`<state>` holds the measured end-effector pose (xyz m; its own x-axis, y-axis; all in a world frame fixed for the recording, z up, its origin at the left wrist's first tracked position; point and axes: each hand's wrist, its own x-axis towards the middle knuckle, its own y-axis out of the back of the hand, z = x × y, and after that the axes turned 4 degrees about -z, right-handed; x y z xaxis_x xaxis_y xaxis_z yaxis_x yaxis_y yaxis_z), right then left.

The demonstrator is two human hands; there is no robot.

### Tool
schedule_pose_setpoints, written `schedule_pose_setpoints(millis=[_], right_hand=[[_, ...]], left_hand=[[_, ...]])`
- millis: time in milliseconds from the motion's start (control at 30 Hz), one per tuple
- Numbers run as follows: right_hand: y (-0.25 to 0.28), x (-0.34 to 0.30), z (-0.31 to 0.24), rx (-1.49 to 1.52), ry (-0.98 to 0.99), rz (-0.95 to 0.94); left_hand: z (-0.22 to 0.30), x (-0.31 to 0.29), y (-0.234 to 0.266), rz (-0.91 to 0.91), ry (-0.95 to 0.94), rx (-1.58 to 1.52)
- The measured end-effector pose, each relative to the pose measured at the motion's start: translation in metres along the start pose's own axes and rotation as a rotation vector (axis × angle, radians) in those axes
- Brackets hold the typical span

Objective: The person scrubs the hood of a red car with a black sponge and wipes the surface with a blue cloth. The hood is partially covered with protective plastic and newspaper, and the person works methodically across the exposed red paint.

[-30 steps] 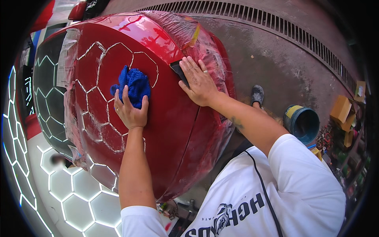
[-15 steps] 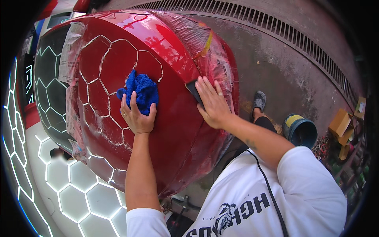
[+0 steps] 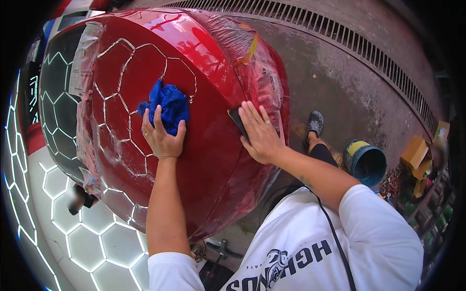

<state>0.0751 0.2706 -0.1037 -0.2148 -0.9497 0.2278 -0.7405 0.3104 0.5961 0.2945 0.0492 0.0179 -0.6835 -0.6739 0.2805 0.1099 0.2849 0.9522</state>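
Note:
A glossy red car panel (image 3: 213, 145) curves in front of me, carrying white reflections of hexagonal lights. On its left half lies a crumpled blue microfibre cloth (image 3: 170, 104). My left hand (image 3: 164, 140) grips the near side of this cloth, fingers bent onto it and pressing it against the panel. Farther right, my right hand (image 3: 262, 135) holds a thin dark block (image 3: 237, 121), which looks like a sanding block, flat against the paint near the panel's edge. Its fingers lie together over the block and hide most of it.
Clear plastic masking (image 3: 264, 77) covers the panel's right edge; taped paper (image 3: 81, 72) borders the dark glass (image 3: 58, 104). A blue bucket (image 3: 352, 162) and cardboard boxes (image 3: 415, 153) stand on the right floor. A drain grate (image 3: 359, 48) runs behind. A cable (image 3: 335, 237) crosses my shirt.
My right hand has slid the dark block a short way nearer to me along the panel. My left hand stays on the cloth. The whole view has shifted slightly.

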Motion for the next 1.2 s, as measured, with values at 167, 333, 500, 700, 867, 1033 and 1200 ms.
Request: schedule_pose_setpoints(millis=[167, 333, 500, 700, 867, 1033, 1200], right_hand=[[-0.005, 0.037, 0.008, 0.027, 0.033, 0.1], [-0.012, -0.032, -0.009, 0.063, 0.059, -0.016], [-0.012, 0.04, -0.004, 0.095, 0.115, 0.115], [-0.007, -0.015, 0.005, 0.101, 0.14, -0.008], [-0.005, 0.09, 0.007, 0.055, 0.169, 0.119], [0.005, -0.004, 0.004, 0.066, 0.164, -0.034], [0.002, 0.147, 0.012, 0.01, 0.205, 0.115]], left_hand=[[0.002, 0.0, -0.005, 0.005, -0.016, 0.016], [0.0, -0.003, 0.0, 0.001, 0.008, -0.008], [0.002, 0.002, -0.006, 0.003, 0.008, -0.019], [-0.001, -0.002, -0.001, -0.005, 0.006, 0.011], [0.0, 0.002, -0.007, 0.003, -0.01, -0.016], [-0.003, -0.003, -0.003, -0.012, 0.009, 0.003], [0.002, 0.009, -0.005, 0.01, -0.023, -0.017]])
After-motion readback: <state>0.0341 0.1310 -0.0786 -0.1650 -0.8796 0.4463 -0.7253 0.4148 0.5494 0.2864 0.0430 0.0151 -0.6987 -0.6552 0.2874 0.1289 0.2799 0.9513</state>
